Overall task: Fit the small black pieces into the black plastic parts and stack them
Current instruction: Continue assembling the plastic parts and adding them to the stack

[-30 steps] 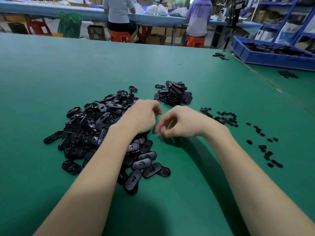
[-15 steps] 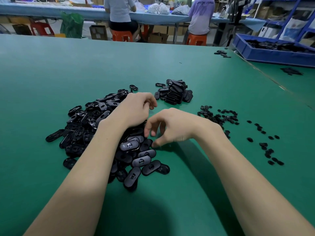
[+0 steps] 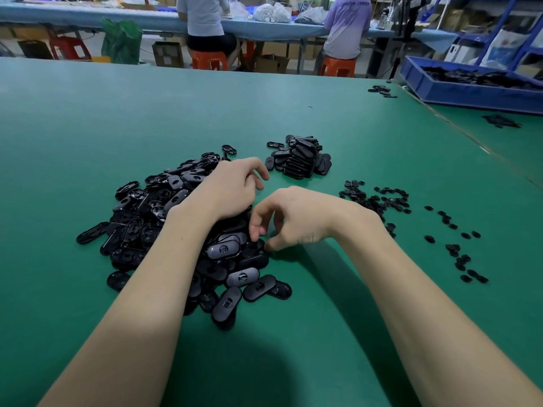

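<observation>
Right hand [image 3: 296,218] nearer, fingers curled, tips at pile of black plastic parts [image 3: 188,230] edge, just left; grip unclear. Left hand [image 3: 232,189] curled over pile, contents hidden. Small black pieces [image 3: 379,201] right

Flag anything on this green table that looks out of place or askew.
Nothing looks damaged or spilled. The finished stack leans, with a few parts lying loose around its base. A few small black pieces lie strewn away from their cluster. Both hands work at the big pile.
</observation>
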